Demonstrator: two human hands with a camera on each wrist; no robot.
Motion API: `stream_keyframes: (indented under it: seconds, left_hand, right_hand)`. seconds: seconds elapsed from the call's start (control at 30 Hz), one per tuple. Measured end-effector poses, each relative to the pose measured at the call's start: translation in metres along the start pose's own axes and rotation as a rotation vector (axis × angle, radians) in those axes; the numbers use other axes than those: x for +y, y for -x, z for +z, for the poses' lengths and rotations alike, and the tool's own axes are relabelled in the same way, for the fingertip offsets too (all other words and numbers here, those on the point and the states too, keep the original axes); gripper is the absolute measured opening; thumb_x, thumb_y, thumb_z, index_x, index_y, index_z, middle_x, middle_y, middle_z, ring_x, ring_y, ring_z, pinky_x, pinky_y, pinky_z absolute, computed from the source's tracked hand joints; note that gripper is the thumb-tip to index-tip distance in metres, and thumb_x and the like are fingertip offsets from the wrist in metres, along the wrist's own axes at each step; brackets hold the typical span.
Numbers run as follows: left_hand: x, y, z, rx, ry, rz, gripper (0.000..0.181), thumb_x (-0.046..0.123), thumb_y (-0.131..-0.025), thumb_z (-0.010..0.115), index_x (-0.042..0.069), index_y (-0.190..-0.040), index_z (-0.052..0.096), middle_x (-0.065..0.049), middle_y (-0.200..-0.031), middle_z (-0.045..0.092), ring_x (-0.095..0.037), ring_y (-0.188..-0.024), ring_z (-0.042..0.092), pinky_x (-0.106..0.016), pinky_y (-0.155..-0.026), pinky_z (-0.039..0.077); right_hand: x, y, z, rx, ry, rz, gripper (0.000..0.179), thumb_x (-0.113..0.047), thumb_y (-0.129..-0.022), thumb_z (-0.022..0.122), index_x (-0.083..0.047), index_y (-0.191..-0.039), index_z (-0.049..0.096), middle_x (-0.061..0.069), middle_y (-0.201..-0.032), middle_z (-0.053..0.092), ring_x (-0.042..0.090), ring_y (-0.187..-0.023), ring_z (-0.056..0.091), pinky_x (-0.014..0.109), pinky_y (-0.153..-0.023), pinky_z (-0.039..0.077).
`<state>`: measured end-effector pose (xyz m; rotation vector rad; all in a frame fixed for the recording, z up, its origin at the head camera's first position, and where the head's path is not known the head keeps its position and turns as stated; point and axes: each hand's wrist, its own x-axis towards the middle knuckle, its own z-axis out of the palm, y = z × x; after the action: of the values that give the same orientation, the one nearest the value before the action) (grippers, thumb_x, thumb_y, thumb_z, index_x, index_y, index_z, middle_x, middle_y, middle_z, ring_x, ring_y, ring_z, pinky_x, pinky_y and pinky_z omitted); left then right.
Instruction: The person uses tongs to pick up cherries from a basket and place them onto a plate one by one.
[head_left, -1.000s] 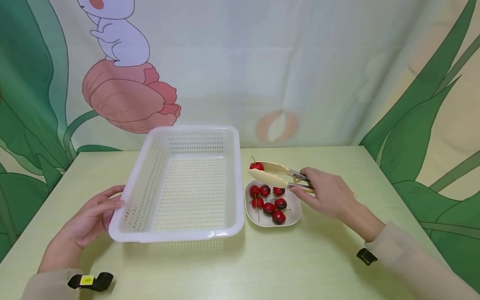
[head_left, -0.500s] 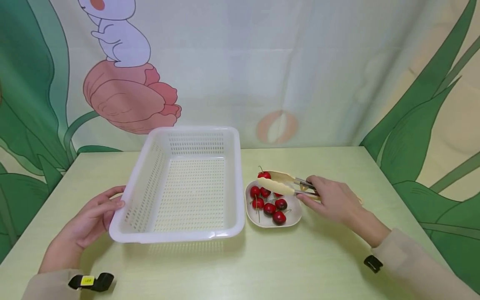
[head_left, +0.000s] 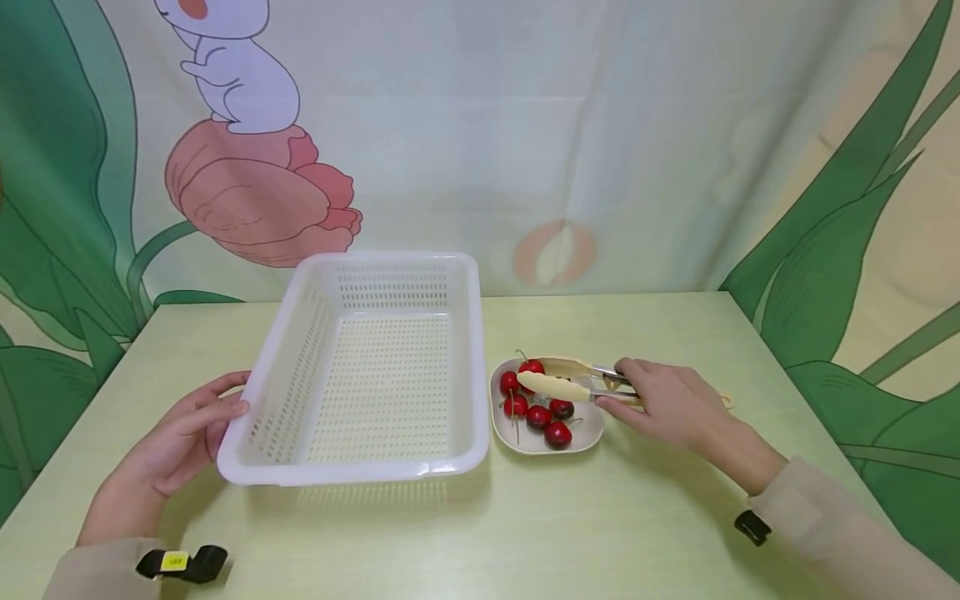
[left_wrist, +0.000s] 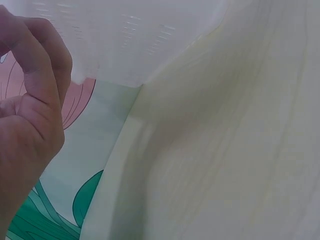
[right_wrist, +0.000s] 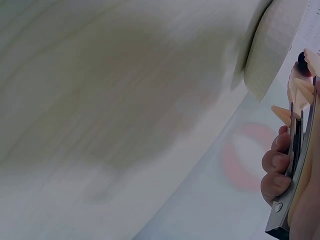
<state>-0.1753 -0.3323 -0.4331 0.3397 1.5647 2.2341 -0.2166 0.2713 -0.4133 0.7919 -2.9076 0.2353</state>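
My left hand point(head_left: 187, 433) grips the left rim of a white plastic basket point(head_left: 390, 387) with slotted walls, its near side raised above the table in the head view. The left wrist view shows the curled fingers point(left_wrist: 42, 65) against the basket's side. Tongs with cream tips point(head_left: 557, 387) and metal arms are in my right hand point(head_left: 671, 404), its fingers wrapped round them in the right wrist view. Between the tong tips is a red cherry point(head_left: 532, 366) with its stem up, low over a small white dish point(head_left: 592, 423). Several more cherries point(head_left: 538, 417) lie in the dish.
The pale green table point(head_left: 585, 525) ends at a curtain point(head_left: 660, 167) printed with leaves and a rabbit. The dish stands right beside the basket's right wall. Black wrist straps point(head_left: 182, 563) are on both sleeves.
The tongs with the cherry have come down from above the dish's back edge into the dish, shifting a little right. My right hand moved down and right with them; left hand and basket are still.
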Motion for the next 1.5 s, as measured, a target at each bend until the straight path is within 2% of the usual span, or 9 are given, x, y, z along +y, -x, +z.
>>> stream_keyframes:
  seconds: [0.4, 0.6, 0.8, 0.93, 1.13, 1.27, 1.5]
  left_hand:
    - [-0.0009, -0.0007, -0.0012, -0.011, -0.010, 0.009, 0.033, 0.001, -0.109, 0.036, 0.015, -0.136, 0.046, -0.004, -0.125, 0.069, -0.021, -0.106, 0.071, -0.040, -0.089, 0.057]
    - [-0.0005, -0.0008, -0.0001, -0.004, -0.004, 0.008, 0.033, 0.001, -0.109, 0.036, 0.016, -0.137, 0.047, -0.004, -0.126, 0.069, -0.022, -0.107, 0.071, -0.041, -0.089, 0.057]
    - [-0.0003, -0.0005, 0.0016, 0.005, -0.004, -0.001, 0.033, 0.001, -0.109, 0.037, 0.016, -0.136, 0.047, -0.004, -0.125, 0.069, -0.022, -0.107, 0.071, -0.041, -0.089, 0.057]
    - [-0.0001, -0.0005, 0.0013, 0.001, -0.003, 0.003, 0.033, 0.001, -0.109, 0.037, 0.016, -0.136, 0.048, -0.004, -0.125, 0.070, -0.022, -0.106, 0.071, -0.041, -0.089, 0.057]
    - [-0.0001, -0.0002, 0.0002, -0.002, -0.004, 0.003, 0.032, 0.001, -0.109, 0.037, 0.016, -0.135, 0.049, -0.004, -0.124, 0.070, -0.022, -0.105, 0.072, -0.041, -0.089, 0.057]
    - [0.0002, -0.0009, -0.0001, -0.003, 0.000, 0.002, 0.032, 0.001, -0.109, 0.037, 0.016, -0.135, 0.048, -0.004, -0.124, 0.070, -0.022, -0.106, 0.072, -0.041, -0.089, 0.056]
    - [-0.0014, -0.0020, -0.0004, -0.028, 0.022, 0.017, 0.034, 0.000, -0.109, 0.034, 0.014, -0.137, 0.046, -0.006, -0.125, 0.070, -0.022, -0.106, 0.071, -0.039, -0.088, 0.058]
  right_hand:
    - [0.0028, -0.0008, -0.0010, -0.080, 0.036, 0.016, 0.055, -0.067, -0.098, 0.052, -0.013, -0.104, 0.060, -0.008, -0.073, 0.048, 0.011, -0.059, 0.044, 0.028, -0.050, 0.034]
    - [0.0007, -0.0012, -0.0034, -0.096, 0.032, -0.004, 0.056, -0.067, -0.098, 0.053, -0.012, -0.103, 0.061, -0.008, -0.071, 0.048, 0.010, -0.059, 0.044, 0.028, -0.050, 0.034]
    - [0.0006, 0.0005, -0.0057, -0.095, 0.050, -0.021, 0.051, -0.063, -0.097, 0.058, -0.013, -0.101, 0.060, -0.009, -0.074, 0.050, 0.010, -0.059, 0.045, 0.028, -0.050, 0.037]
    - [0.0004, 0.0007, -0.0067, -0.098, 0.052, -0.006, 0.053, -0.065, -0.096, 0.059, -0.012, -0.102, 0.061, -0.007, -0.080, 0.057, 0.009, -0.061, 0.047, 0.029, -0.052, 0.041]
    - [0.0007, 0.0007, -0.0051, -0.107, 0.031, 0.013, 0.059, -0.068, -0.093, 0.060, -0.010, -0.107, 0.062, -0.003, -0.084, 0.060, 0.011, -0.062, 0.048, 0.029, -0.053, 0.042]
    - [0.0035, 0.0029, -0.0033, -0.084, -0.003, 0.029, 0.061, -0.069, -0.093, 0.060, -0.010, -0.108, 0.062, -0.003, -0.085, 0.061, 0.010, -0.062, 0.048, 0.029, -0.054, 0.043]
    - [0.0089, 0.0031, -0.0016, -0.061, -0.093, 0.088, 0.063, -0.073, -0.092, 0.058, -0.011, -0.103, 0.058, -0.005, -0.071, 0.048, 0.012, -0.059, 0.044, 0.030, -0.052, 0.038]
